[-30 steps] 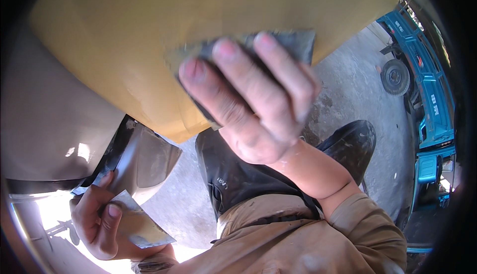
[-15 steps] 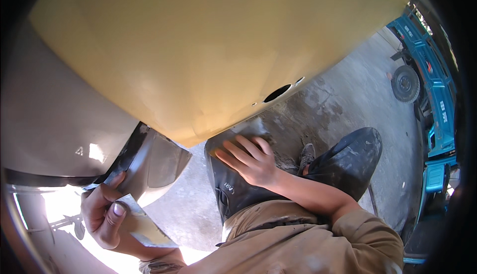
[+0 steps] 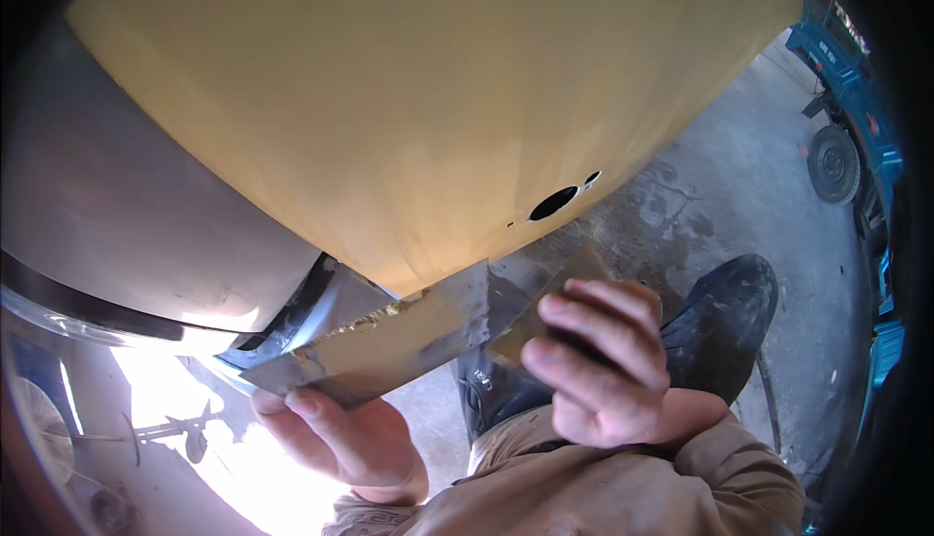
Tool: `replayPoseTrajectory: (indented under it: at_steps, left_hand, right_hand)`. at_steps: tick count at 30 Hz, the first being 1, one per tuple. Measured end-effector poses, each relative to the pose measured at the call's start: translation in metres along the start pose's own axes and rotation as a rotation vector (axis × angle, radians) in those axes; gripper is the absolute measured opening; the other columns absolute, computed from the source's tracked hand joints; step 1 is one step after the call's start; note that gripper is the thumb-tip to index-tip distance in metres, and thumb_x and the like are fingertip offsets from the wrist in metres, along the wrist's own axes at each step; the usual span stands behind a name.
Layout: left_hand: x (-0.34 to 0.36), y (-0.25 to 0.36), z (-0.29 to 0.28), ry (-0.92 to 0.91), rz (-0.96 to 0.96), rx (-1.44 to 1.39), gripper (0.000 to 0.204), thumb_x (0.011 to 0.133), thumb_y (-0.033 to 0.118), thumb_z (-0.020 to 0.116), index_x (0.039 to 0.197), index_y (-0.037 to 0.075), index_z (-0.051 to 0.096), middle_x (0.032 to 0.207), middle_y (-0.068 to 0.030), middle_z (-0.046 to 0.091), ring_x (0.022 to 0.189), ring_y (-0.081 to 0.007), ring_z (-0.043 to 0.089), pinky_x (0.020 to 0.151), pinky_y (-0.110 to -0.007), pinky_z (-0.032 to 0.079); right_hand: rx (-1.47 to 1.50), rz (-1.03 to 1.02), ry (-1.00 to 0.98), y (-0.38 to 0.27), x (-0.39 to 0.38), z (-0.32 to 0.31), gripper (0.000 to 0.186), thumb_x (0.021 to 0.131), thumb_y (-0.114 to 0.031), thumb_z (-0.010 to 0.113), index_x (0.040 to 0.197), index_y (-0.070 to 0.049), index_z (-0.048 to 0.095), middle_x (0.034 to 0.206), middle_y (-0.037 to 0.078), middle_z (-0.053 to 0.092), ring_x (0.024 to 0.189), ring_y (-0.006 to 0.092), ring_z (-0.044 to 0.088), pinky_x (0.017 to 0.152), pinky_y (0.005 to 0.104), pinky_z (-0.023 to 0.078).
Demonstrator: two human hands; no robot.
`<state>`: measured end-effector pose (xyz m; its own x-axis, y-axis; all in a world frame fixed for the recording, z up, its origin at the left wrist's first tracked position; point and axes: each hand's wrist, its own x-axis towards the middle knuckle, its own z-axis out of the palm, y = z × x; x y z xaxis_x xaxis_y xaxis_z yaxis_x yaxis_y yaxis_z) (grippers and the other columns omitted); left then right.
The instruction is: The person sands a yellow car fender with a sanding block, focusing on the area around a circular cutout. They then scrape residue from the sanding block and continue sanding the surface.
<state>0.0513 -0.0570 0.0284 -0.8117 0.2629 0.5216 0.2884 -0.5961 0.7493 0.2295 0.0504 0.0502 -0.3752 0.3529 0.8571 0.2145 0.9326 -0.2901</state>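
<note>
My left hand (image 3: 345, 444) grips a thin rectangular metal spreader (image 3: 394, 341) by its lower edge, thumb on top; pale, ragged putty crusts its upper edge. My right hand (image 3: 603, 366) has its fingers curled over a second, darker flat plate (image 3: 579, 264), just right of the first; whether the two touch, I cannot tell. Both are just below a large pale-yellow body panel (image 3: 418, 79), which has a large oval hole (image 3: 553, 202) and smaller openings near its lower edge.
A grey vehicle panel (image 3: 156, 215) with dark trim adjoins the yellow one at left. Below are my dark-trousered legs (image 3: 725, 317) and a stained concrete floor (image 3: 671, 196). A blue vehicle (image 3: 851, 89) with a black wheel (image 3: 832, 164) stands at the right rim.
My right hand left the yellow panel, dropped toward my thigh, then came up beside my left hand. My left hand has moved right, swinging its spreader up to lie slanted across the view's lower middle.
</note>
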Motion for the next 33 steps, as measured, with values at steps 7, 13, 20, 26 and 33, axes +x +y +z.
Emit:
replayPoseTrajectory:
  at_steps: [7, 13, 20, 26, 33]
  left_hand:
    - [-0.022, -0.004, 0.029, 0.486, -0.109, -0.023, 0.047, 0.105, 0.028, 0.055, 0.147, 0.009, 0.046, 0.151, -0.0164, 0.046, 0.130, -0.0260, 0.052, 0.110, -0.042, 0.046]
    - [-0.027, -0.023, 0.015, 0.251, 0.186, 0.334, 0.046, 0.106, 0.029, 0.053, 0.145, 0.006, 0.045, 0.145, -0.0164, 0.048, 0.127, -0.0271, 0.053, 0.106, -0.041, 0.048]
    - [-0.024, -0.016, 0.016, 0.222, 0.159, 0.278, 0.045, 0.108, 0.030, 0.050, 0.144, 0.003, 0.045, 0.137, -0.0168, 0.052, 0.121, -0.0264, 0.055, 0.101, -0.039, 0.048]
    - [-0.021, -0.018, 0.011, 0.190, 0.141, 0.260, 0.044, 0.109, 0.030, 0.047, 0.142, 0.001, 0.044, 0.130, -0.0172, 0.056, 0.116, -0.0257, 0.057, 0.098, -0.038, 0.049]
    - [0.027, -0.036, -0.077, -0.019, 0.372, 0.316, 0.031, 0.108, 0.025, 0.050, 0.125, -0.001, 0.051, 0.117, -0.0141, 0.062, 0.104, -0.0209, 0.060, 0.092, -0.034, 0.050]
  right_hand:
    - [-0.021, -0.067, 0.171, -0.019, 0.017, 0.033, 0.029, 0.080, -0.023, 0.078, 0.109, -0.020, 0.080, 0.113, 0.006, 0.073, 0.100, 0.0298, 0.065, 0.080, 0.0411, 0.048]
    - [-0.033, -0.021, 0.240, -0.023, 0.020, 0.037, 0.025, 0.081, -0.026, 0.080, 0.106, -0.023, 0.080, 0.110, 0.002, 0.074, 0.100, 0.0279, 0.065, 0.081, 0.0388, 0.047]
    - [-0.003, -0.013, 0.206, -0.022, 0.022, 0.039, 0.026, 0.079, -0.025, 0.080, 0.106, -0.023, 0.080, 0.113, 0.001, 0.073, 0.103, 0.0270, 0.065, 0.082, 0.0371, 0.047]
    - [0.021, -0.023, -0.013, -0.023, 0.012, 0.038, 0.028, 0.080, -0.023, 0.079, 0.108, -0.023, 0.081, 0.113, -0.004, 0.073, 0.104, 0.0234, 0.065, 0.087, 0.0362, 0.046]
    - [-0.145, -0.208, 0.222, 0.003, 0.033, 0.041, 0.028, 0.079, -0.021, 0.081, 0.107, -0.019, 0.080, 0.113, 0.003, 0.074, 0.110, 0.0276, 0.063, 0.093, 0.0385, 0.047]
